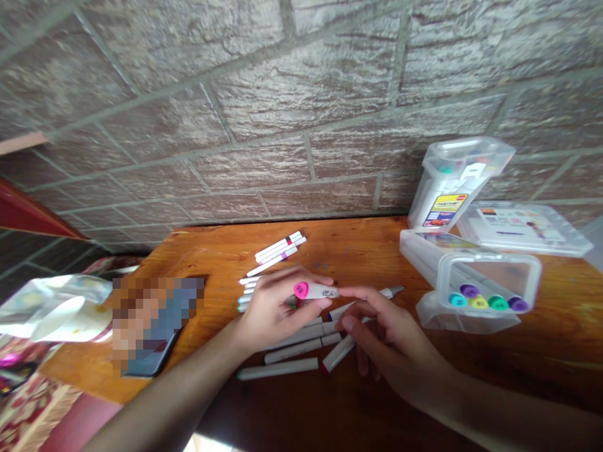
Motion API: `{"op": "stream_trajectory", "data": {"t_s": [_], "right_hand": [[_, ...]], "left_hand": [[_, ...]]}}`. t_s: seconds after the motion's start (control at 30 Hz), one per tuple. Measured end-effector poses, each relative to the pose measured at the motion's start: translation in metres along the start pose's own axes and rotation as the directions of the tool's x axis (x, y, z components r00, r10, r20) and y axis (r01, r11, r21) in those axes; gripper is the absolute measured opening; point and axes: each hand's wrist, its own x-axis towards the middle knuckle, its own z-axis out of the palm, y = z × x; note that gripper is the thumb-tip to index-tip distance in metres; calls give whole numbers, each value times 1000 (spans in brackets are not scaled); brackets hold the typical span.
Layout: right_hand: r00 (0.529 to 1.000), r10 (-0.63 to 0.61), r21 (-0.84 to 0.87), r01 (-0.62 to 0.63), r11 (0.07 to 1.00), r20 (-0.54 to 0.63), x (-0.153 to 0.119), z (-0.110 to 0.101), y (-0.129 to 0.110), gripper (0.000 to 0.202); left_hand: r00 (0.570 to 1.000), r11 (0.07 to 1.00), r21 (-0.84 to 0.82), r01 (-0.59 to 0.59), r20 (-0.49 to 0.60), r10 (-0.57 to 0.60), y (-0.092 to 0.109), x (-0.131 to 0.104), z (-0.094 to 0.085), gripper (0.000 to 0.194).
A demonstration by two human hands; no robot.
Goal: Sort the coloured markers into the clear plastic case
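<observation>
My left hand is closed around a white marker with a pink end, holding it nearly level above the table. My right hand reaches in from the right, its index finger stretched to the other end of that marker. Its thumb and remaining fingers are loosely curled and apart from the held marker. Beneath this hand is another white marker with a red end, partly hidden. Several white markers lie under and in front of both hands. Farther back is a small group of white markers.
On the right, an open clear plastic case lies on its side with several markers inside. Behind it stand a clear marker box and a flat clear case. A phone lies left on the wooden table, against a brick-patterned wall.
</observation>
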Motion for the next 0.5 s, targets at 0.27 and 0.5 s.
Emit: {"op": "stream_trajectory", "data": {"t_s": [0.27,0.5], "right_hand": [[1000,-10,8,10,1000,-10,1,0,1,34],[1000,-12,-58,11,998,-3,1,0,-2,40]], "left_hand": [[1000,998,-61,16,-4,-16,-1,0,1,8],[996,996,-84,-16,85,23,5,2,-2,25]]}}
